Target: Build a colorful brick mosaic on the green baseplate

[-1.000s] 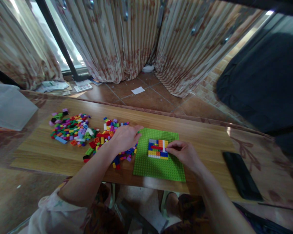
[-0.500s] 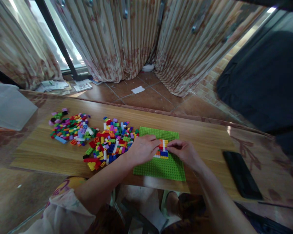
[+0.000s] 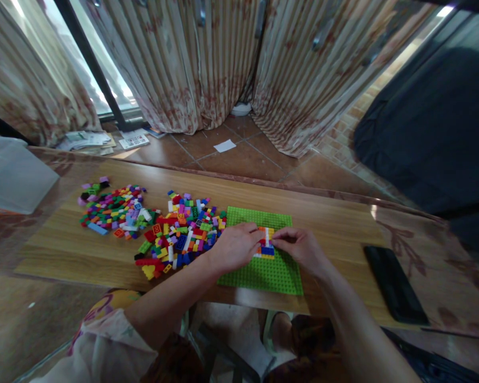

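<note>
A green studded baseplate [image 3: 259, 275] lies on the wooden board, bearing a small flat block of toy bricks [image 3: 267, 250] in blue, yellow, orange, red and white. My left hand [image 3: 234, 247] covers the left part of the block, its fingers bent and closed at the bricks. At the block's right edge, my right hand [image 3: 301, 247] has thumb and forefinger pinched together, touching the bricks. Whatever sits between the fingertips of either hand is too small or hidden to make out. Left of the baseplate spreads a pile of loose toy bricks [image 3: 189, 232], partly behind my left forearm.
Another heap of small bricks [image 3: 114, 210] lies farther left on the wooden board [image 3: 64, 255]. A translucent plastic bin [image 3: 16, 173] stands at the far left. To the right rests a black flat object [image 3: 394, 284]. Curtains [image 3: 175, 69] hang beyond the board.
The view shifts very slightly. Both hands stay at the block of toy bricks, with hardly any visible movement of the fingers.
</note>
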`<state>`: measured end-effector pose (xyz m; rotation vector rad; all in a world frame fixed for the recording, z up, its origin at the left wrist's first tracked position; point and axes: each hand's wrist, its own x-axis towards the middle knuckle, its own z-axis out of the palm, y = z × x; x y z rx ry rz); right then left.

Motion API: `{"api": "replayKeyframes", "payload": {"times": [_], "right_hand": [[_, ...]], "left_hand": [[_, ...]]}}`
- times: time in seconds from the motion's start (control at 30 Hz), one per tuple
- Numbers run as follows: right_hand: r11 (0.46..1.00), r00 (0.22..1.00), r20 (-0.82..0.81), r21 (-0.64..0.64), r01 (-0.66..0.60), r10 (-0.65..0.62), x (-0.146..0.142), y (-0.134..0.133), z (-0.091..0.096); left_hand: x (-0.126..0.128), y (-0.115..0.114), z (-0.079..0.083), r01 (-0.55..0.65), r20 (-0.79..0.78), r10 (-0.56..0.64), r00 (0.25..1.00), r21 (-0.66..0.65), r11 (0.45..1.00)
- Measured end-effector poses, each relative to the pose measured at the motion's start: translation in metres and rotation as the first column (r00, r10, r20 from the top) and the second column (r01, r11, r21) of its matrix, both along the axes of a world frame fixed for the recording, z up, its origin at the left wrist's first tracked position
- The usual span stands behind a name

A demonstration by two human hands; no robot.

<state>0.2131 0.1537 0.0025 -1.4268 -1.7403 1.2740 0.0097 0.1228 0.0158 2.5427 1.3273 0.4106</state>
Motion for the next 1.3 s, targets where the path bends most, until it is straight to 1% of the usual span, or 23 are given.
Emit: {"api": "replayKeyframes", "payload": {"times": [0.37, 0.47, 0.57, 0.67, 0.73, 0.8, 0.87, 0.93, 1.0, 1.07, 1.13, 1.17, 1.23, 1.3], "right_hand": [[1.000, 1.000, 0.015, 0.012, 0.023, -0.024, -0.003, 0.000, 0.001], [1.000, 1.000, -0.005, 0.006, 0.023, -0.023, -0.003, 0.001, 0.002], [0.999, 0.999, -0.041, -0.044, 0.028, -0.030, -0.001, 0.002, 0.005], [0.986, 0.990, -0.078, -0.130, 0.103, -0.114, 0.001, 0.004, 0.008], [0.973, 0.977, -0.099, -0.149, 0.175, -0.191, 0.001, 0.004, 0.010], [0.965, 0.965, -0.109, -0.134, 0.224, -0.239, -0.001, 0.005, 0.010], [0.964, 0.961, -0.110, -0.110, 0.244, -0.256, -0.002, 0.004, 0.009], [0.965, 0.961, -0.105, -0.089, 0.246, -0.255, -0.003, 0.003, 0.007], [0.970, 0.966, -0.086, -0.054, 0.238, -0.242, -0.002, 0.003, 0.004], [0.976, 0.975, -0.053, 0.011, 0.218, -0.217, -0.001, 0.003, 0.000], [0.975, 0.982, -0.005, 0.121, 0.189, -0.190, 0.000, 0.002, -0.002], [0.965, 0.982, 0.029, 0.194, 0.177, -0.186, -0.001, 0.001, -0.003], [0.918, 0.974, 0.106, 0.368, 0.148, -0.200, -0.004, -0.003, -0.001], [0.852, 0.967, 0.183, 0.520, 0.056, -0.175, -0.010, -0.010, 0.001]], "left_hand": [[0.001, 0.001, -0.001, -0.002, -0.003, 0.002, 1.000, 0.015, 1.000], [0.001, 0.000, -0.001, -0.006, -0.004, 0.006, 1.000, 0.022, 1.000], [0.001, -0.001, -0.001, -0.007, 0.004, 0.007, 1.000, 0.023, 1.000], [-0.001, 0.000, 0.001, -0.018, 0.042, 0.017, 0.999, 0.022, 1.000], [-0.007, 0.003, 0.004, -0.053, 0.090, 0.050, 0.995, 0.030, 0.998], [-0.019, 0.009, 0.009, -0.122, 0.148, 0.114, 0.982, 0.044, 0.992], [-0.037, 0.016, 0.015, -0.199, 0.206, 0.187, 0.960, 0.039, 0.979], [-0.059, 0.023, 0.022, -0.243, 0.250, 0.234, 0.940, 0.008, 0.970], [-0.083, 0.027, 0.028, -0.253, 0.260, 0.257, 0.931, -0.050, 0.966], [-0.102, 0.029, 0.032, -0.243, 0.241, 0.265, 0.934, -0.117, 0.963], [-0.114, 0.028, 0.035, -0.216, 0.210, 0.250, 0.945, -0.173, 0.961], [-0.117, 0.028, 0.035, -0.196, 0.196, 0.234, 0.952, -0.192, 0.962], [-0.118, 0.027, 0.035, -0.160, 0.170, 0.197, 0.966, -0.212, 0.964], [-0.115, 0.026, 0.033, -0.138, 0.142, 0.172, 0.975, -0.218, 0.966]]}}
